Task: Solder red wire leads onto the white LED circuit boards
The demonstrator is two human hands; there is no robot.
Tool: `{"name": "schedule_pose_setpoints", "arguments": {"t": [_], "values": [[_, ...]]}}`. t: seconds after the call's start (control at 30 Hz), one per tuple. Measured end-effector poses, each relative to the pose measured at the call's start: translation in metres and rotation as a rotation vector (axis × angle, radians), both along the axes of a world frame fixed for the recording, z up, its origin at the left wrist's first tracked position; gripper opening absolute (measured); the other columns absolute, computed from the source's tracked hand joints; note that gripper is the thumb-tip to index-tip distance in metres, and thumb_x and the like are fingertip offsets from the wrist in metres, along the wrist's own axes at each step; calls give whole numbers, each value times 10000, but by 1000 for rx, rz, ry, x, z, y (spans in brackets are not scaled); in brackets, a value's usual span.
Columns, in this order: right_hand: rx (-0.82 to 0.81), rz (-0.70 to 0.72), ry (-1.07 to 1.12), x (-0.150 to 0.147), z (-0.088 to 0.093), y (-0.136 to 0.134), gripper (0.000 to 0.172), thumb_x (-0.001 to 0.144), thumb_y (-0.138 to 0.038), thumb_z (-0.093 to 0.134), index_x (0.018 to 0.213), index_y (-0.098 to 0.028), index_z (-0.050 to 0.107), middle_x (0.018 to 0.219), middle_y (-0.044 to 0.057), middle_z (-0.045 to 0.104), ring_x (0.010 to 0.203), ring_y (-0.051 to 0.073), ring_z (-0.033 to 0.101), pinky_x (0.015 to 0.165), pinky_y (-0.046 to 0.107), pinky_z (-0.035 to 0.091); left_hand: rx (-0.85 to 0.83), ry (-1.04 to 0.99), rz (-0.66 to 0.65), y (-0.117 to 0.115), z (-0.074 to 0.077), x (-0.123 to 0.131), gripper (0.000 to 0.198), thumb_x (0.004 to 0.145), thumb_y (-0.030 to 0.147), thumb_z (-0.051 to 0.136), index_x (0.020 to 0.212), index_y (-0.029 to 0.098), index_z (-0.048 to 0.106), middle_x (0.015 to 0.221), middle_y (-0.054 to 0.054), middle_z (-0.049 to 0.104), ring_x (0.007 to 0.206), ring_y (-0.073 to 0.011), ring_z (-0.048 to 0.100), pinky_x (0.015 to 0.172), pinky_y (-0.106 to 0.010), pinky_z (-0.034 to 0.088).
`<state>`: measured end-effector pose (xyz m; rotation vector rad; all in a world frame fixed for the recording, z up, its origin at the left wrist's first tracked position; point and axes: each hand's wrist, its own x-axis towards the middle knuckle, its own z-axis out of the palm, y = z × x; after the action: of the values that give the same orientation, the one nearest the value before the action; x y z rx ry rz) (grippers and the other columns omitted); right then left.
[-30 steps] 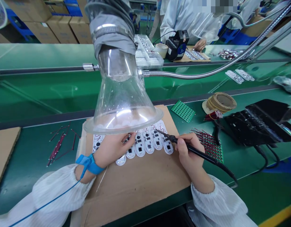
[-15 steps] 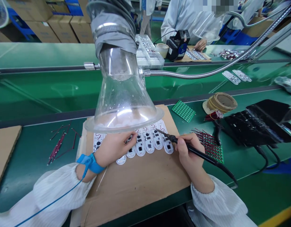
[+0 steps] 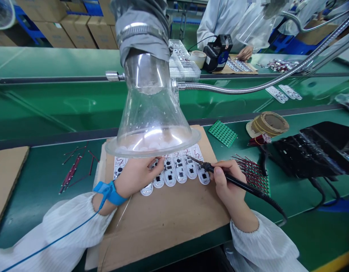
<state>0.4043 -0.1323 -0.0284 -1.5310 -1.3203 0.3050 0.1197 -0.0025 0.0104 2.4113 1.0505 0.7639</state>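
One soldering iron (image 3: 242,184), two bare hands. White boards (image 3: 180,170): six rounded ends counted right of the left hand (image 3: 137,175), part of one more to its left; any under that hand or behind the clear hood (image 3: 154,117) could not be counted. Two green boards (image 3: 222,133) near the far edge of the cardboard sheet (image 3: 169,219) and off its right side, one of them under red wires (image 3: 246,168).

Right hand (image 3: 232,194) gripped the iron's handle pen-fashion, tip over the second white board from the right. Row of white boards lay left of that grip, toward the sheet's far edge. Left hand curled over the row, thumb and forefinger close — could not tell whether anything was pinched.

One clear divided tray (image 3: 186,75), near edge of the far worktop (image 3: 64,62); small pale parts inside.
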Motion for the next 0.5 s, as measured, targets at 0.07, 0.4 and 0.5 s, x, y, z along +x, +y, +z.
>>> {"name": "schedule_pose_setpoints", "arguments": {"t": [0.07, 0.4, 0.5], "values": [[-10, 0, -23, 0, 1, 0, 194, 1091, -445, 721, 1014, -268, 717, 777, -2, 745, 648, 204, 727, 599, 332, 575, 9, 0, -5, 0, 0, 0, 289, 1079, 315, 543, 825, 214, 639, 557, 88, 373, 480, -118, 379, 550, -275, 281], [5, -13, -86, -4, 8, 5, 252, 1091, -485, 697, 973, -264, 719, 749, -1, 754, 594, 193, 719, 560, 316, 578, 104, 72, -57, 0, -4, -1, 324, 1115, 300, 518, 863, 206, 697, 603, 35, 580, 520, -135, 503, 547, -274, 324], [18, -11, -97, -3, 8, 5, 229, 1090, -467, 701, 990, -263, 728, 765, 2, 767, 577, 184, 713, 553, 309, 581, 225, -1, -88, -1, 1, -4, 276, 1117, 247, 513, 975, 194, 745, 704, -2, 707, 575, -151, 592, 587, -284, 413]]}}
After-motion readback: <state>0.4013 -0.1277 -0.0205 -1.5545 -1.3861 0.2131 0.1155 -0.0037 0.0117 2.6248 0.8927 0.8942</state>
